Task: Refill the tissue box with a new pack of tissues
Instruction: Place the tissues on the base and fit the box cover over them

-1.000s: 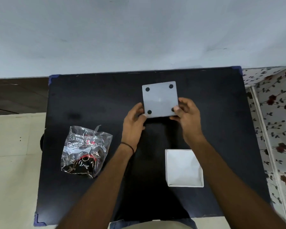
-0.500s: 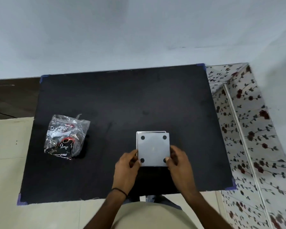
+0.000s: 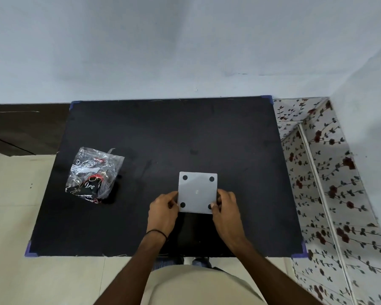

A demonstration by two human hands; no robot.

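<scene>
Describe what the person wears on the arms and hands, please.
Both forearms are bare, with no sleeves in view. The left wrist carries a thin black band. The left hand and right hand have no gloves, and I see no rings or watch.

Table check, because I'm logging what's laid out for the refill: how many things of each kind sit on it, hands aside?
White square box, four black dots on its upper face: 1
Clear plastic pack: 1
Total: 2
</scene>
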